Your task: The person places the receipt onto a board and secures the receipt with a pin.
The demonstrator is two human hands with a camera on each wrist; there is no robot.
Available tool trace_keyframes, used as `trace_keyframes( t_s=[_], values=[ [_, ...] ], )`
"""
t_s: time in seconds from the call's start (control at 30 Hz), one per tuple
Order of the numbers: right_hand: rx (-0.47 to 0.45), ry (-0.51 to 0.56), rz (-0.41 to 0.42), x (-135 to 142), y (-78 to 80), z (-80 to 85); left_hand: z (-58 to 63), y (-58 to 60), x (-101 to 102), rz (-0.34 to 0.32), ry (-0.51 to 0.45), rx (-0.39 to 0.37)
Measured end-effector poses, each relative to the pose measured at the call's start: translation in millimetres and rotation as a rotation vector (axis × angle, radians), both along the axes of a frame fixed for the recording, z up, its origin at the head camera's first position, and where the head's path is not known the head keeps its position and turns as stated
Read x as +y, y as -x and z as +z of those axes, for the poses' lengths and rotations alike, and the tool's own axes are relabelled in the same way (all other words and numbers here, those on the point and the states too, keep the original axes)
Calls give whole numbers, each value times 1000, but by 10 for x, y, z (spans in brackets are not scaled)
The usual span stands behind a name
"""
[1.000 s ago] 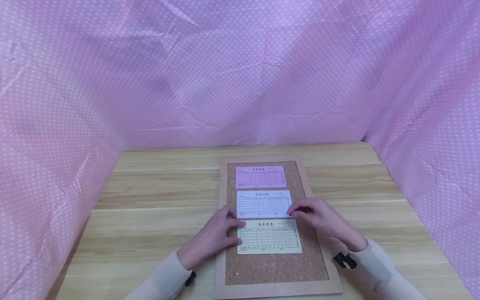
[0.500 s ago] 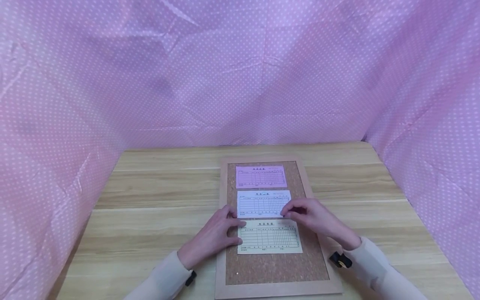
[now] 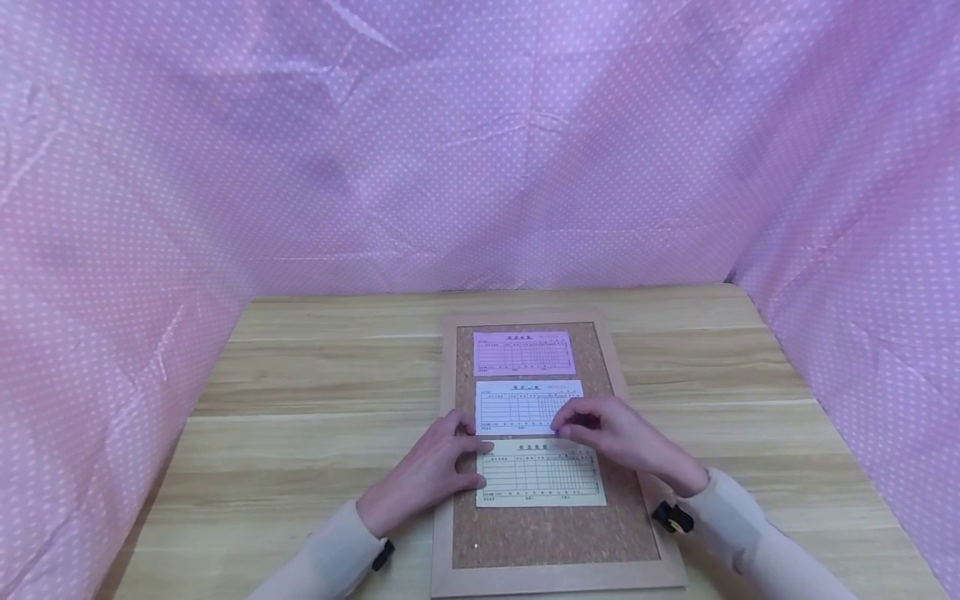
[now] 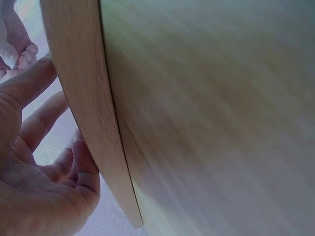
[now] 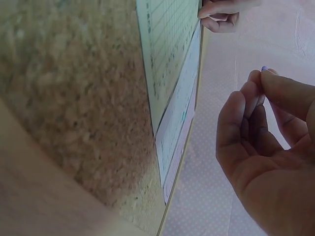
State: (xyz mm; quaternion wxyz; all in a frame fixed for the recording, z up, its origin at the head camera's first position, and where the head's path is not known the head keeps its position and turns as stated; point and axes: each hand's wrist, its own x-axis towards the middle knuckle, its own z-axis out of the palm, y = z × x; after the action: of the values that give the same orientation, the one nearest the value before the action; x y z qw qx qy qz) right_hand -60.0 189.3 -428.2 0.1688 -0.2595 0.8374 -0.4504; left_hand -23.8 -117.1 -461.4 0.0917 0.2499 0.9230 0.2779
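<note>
My right hand (image 3: pixel 618 433) pinches a small purple pushpin (image 5: pixel 264 68) between thumb and fingertips; mostly only its purple tip shows. In the head view that hand is over the lower right part of the white slip (image 3: pixel 506 408), near the top edge of the pale yellow slip (image 3: pixel 536 475). My left hand (image 3: pixel 427 471) lies across the left side of the framed corkboard (image 3: pixel 555 537), its fingertips touching the left edges of the yellow and white slips. Above the white one lies a pink-purple slip (image 3: pixel 522 353). A small green spot (image 5: pixel 184 116) shows on the white slip.
The corkboard's wooden frame (image 3: pixel 558 577) rests on a wood-grain table (image 3: pixel 315 367). A tiny white dot (image 3: pixel 476 546) shows on the cork near its lower left. Pink dotted cloth (image 3: pixel 480 167) hangs behind and at both sides.
My right hand has slid left along the lower edge of the white slip, still pinching the purple pushpin. The left hand and the slips have stayed in place.
</note>
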Motion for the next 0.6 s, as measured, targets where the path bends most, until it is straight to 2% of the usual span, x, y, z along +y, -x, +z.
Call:
trace_keyframes(
  t_s=[0.6],
  values=[
    [-1, -56, 54, -113, 79, -117, 19, 8, -4, -1, 17, -24]
  ],
)
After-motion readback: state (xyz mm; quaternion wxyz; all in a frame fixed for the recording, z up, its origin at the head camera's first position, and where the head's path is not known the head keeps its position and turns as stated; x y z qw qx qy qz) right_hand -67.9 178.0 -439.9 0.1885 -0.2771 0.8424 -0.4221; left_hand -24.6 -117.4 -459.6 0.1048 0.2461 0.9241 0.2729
